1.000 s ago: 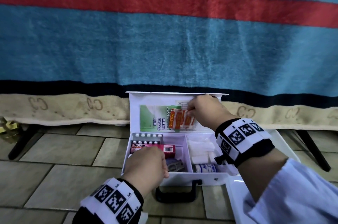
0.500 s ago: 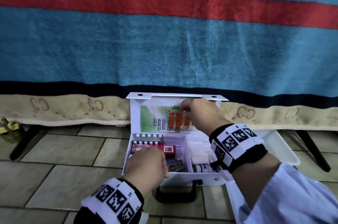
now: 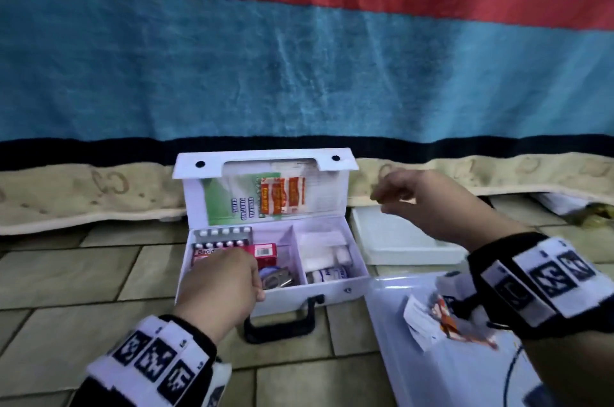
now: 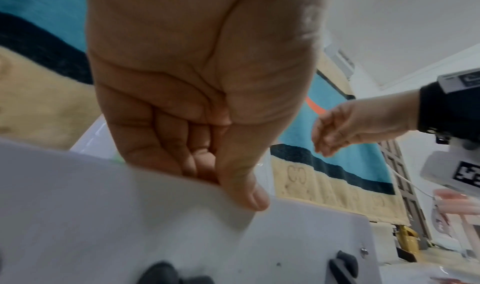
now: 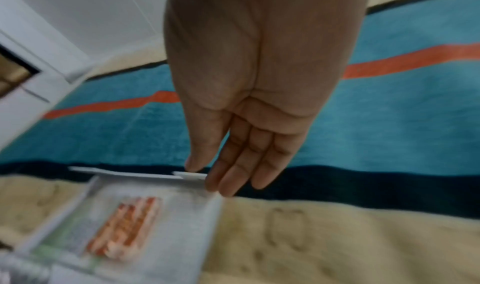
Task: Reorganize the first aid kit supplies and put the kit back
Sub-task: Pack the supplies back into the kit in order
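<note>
The white first aid kit [image 3: 332,287] stands open on the tiled floor with its lid [image 3: 329,194] upright. Orange plasters [image 3: 282,195] and a green leaflet [image 3: 229,204] sit in the lid. Pill blisters [image 3: 222,237], a red box [image 3: 264,252], white gauze [image 3: 319,247] and a small bottle [image 3: 327,273] lie in the tray compartments. My left hand [image 3: 226,280] grips the kit's front wall [image 4: 103,216], thumb outside and fingers curled inside. In the air, right of the lid, my right hand [image 3: 405,197] hangs with relaxed fingers [image 5: 233,165] and holds nothing.
A white tray [image 3: 398,240] lies on the floor right of the kit. A clear plastic container [image 3: 432,366] with loose packets [image 3: 428,317] sits at the front right. A striped blanket [image 3: 299,74] hangs behind. The kit's black handle [image 3: 282,320] points toward me.
My right hand let go of the orange plasters in the lid and drew away to the right. My left hand stayed on the kit's front wall.
</note>
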The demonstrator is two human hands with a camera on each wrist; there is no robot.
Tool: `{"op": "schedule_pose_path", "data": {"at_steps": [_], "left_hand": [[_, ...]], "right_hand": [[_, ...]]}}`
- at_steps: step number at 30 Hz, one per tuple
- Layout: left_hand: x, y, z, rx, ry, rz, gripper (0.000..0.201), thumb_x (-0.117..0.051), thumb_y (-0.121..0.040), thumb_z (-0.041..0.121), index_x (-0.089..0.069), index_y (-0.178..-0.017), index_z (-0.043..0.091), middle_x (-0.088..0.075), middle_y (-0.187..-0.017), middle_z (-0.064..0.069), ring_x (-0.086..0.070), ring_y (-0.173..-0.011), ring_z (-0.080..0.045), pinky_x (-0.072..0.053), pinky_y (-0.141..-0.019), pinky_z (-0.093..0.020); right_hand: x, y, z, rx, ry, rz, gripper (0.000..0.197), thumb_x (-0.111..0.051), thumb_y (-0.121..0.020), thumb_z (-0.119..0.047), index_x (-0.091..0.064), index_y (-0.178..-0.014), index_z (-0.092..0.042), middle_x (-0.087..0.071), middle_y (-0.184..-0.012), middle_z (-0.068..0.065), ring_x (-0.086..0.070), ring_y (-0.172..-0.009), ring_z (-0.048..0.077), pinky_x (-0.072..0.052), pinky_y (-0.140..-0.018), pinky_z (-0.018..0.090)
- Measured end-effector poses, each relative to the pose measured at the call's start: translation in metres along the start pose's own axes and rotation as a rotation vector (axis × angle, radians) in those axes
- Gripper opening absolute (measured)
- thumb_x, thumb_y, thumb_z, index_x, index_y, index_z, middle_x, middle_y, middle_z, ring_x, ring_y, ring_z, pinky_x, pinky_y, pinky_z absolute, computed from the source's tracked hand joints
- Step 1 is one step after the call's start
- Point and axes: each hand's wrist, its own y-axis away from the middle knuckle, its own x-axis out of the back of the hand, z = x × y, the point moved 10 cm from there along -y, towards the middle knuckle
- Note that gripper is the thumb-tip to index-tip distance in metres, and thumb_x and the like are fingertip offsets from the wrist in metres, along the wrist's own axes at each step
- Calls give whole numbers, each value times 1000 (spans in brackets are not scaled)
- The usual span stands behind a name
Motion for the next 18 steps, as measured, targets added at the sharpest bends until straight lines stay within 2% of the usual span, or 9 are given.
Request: {"op": "schedule_pose_path", "data": {"at_steps": [2, 4, 6, 8, 10, 13, 16, 18], "left_hand": [[2, 4, 8, -30, -115, 40, 7, -68, -77, 31, -67, -75, 25, -69, -89, 5, -65, -92, -16, -52, -77, -28], [1, 5, 14, -66, -191, 46, 11, -65, -79, 32, -68, -84, 22, -69, -91, 2, -65, -91, -18, -53, -77, -30], [2, 3, 13, -71, -154, 12, 9, -68, -77, 34, -68, -74, 25, -70, -86, 4, -65, -85, -15, -51, -73, -26], [1, -1, 8, -42, -68, -56, 19, -74, -74, 34, -63, -61, 27, -67, -76, 10, -63, -78, -11, -47, -68, -24], [-1, -3, 6, -47, -39, -99, 21, -77, -72, 33, -63, -58, 26, -64, -70, 14, -61, -73, -7, -45, -64, -23], [0, -3, 8, -47, -34, -75, 21, -79, -70, 34, -64, -57, 26, -65, -69, 14, -61, -71, -7, -46, -64, -24], [0, -1, 7, -44, -27, -56, 22, -79, -70, 35, -64, -57, 25, -66, -68, 12, -61, -71, -8, -45, -64, -24], [1, 0, 7, -49, -24, -51, 21, -79, -70, 35, -64, -58, 25, -66, -66, 12, -60, -69, -7, -46, -65, -24]], "right_hand": [[8, 30, 46, -145, 92, -19, 18, -71, -80, -10, -67, -85, -26, -68, -77, -4, -58, -63, -1, -40, -60, 2], [9, 63, 96, -329, 240, -84, 14, -70, -81, -16, -66, -90, -27, -66, -79, -5, -57, -66, 0, -38, -54, 6], [-6, 99, 140, -492, 356, -238, 21, -69, -82, -27, -63, -102, -27, -63, -89, -6, -56, -77, 10, -37, -60, 15], [-34, 131, 166, -580, 363, -416, 34, -65, -84, -37, -56, -115, -28, -61, -100, -5, -52, -84, 9, -37, -65, 18], [-49, 144, 175, -617, 329, -439, 40, -60, -86, -41, -51, -123, -28, -62, -113, -2, -52, -90, 10, -36, -68, 19], [-51, 140, 179, -621, 350, -318, 43, -59, -87, -41, -50, -127, -26, -58, -127, 1, -54, -107, 17, -35, -77, 22], [-58, 130, 173, -555, 464, -337, 25, -57, -87, -34, -59, -109, -22, -63, -116, 3, -55, -98, 18, -35, -73, 24], [-60, 123, 169, -525, 515, -357, 12, -57, -85, -30, -58, -94, -22, -65, -111, 4, -58, -101, 20, -38, -73, 24]]}}
